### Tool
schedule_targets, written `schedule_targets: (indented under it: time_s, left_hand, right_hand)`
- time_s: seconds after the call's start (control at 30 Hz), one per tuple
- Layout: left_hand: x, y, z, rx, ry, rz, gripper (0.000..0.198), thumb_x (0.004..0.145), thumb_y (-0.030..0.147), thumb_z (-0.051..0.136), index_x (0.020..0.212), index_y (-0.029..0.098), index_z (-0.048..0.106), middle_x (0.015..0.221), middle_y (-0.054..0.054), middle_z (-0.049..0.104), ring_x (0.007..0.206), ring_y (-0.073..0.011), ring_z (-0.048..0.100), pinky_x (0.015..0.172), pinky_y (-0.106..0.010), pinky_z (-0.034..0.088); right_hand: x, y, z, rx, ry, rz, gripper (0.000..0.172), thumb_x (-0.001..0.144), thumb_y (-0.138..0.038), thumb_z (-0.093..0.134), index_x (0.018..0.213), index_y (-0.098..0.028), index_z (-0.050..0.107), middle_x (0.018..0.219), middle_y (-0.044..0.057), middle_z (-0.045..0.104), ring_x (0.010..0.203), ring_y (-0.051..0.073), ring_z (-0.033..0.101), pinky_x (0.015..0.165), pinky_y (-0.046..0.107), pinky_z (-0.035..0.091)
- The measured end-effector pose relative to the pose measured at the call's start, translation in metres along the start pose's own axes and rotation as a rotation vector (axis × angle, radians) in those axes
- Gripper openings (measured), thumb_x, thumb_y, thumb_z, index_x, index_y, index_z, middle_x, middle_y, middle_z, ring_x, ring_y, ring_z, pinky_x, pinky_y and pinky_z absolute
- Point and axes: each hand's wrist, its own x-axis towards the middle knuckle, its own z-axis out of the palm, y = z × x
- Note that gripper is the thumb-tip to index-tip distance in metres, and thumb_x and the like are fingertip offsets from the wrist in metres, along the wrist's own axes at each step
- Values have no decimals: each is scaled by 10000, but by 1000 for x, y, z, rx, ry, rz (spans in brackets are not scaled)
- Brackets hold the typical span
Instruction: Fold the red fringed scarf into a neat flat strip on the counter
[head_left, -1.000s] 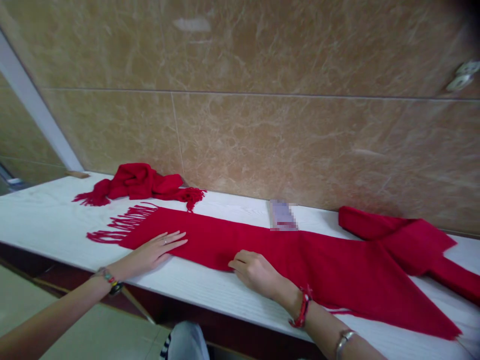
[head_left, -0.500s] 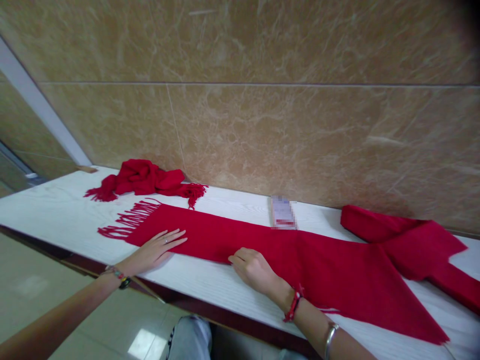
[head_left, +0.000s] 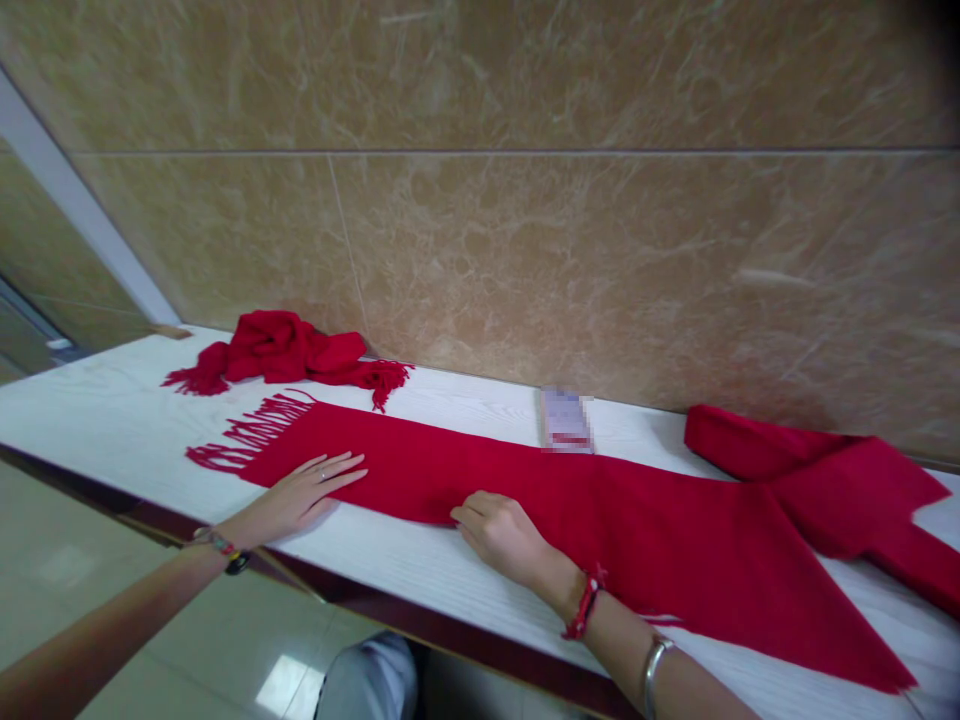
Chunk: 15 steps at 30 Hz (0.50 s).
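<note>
A long red scarf [head_left: 420, 462] lies spread along the white table, its fringed end at the left and a wider, angled part at the right. My left hand [head_left: 311, 492] rests flat on the scarf near the fringe, fingers stretched out. At the scarf's near edge, about the middle of its length, my right hand [head_left: 499, 530] is closed with thumb and fingertips pinching the cloth. Past the wide part, the red cloth runs on in loose folds [head_left: 817, 480] by the wall.
A crumpled red fringed scarf [head_left: 277, 345] lies at the back left of the white table [head_left: 90, 405]. A small pixelated packet [head_left: 567, 420] sits near the wall. Marbled tiles [head_left: 525, 260] rise behind the table. My knee [head_left: 367, 680] is below its front edge.
The view has shifted slightly. Both hands keep nearly the same places on the scarf, and the cloth looks almost unchanged.
</note>
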Motion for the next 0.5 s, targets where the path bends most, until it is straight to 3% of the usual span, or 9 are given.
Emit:
schedule_targets:
  time_s: [0.17,0.37,0.5]
  left_hand:
    - [2,1,-1,-3,-6,-13,426,907,283,321,1332,282,347,1403,10,316,1288,-162,271,1059,-348,199]
    - [3,1,-3,-3,-38,-20,440,906,282,302,1346,288,317,1413,12,290,1296,-161,252,1061,-361,182]
    - [2,2,-4,-3,-59,-32,450,896,275,313,1346,284,319,1415,13,284,1300,-164,241,1059,-363,185]
  right_hand:
    - [-2,1,-4,-39,-25,43,209,862,-144,420,902,-142,625,835,65,638,773,163,564,697,260,435]
    - [-15,3,-3,-24,-41,-56,202,832,-115,462,937,-156,630,945,66,635,883,176,549,805,293,429]
    - [-22,4,-2,22,-4,-46,259,845,-116,433,1015,-154,625,1036,74,632,983,175,541,873,304,422]
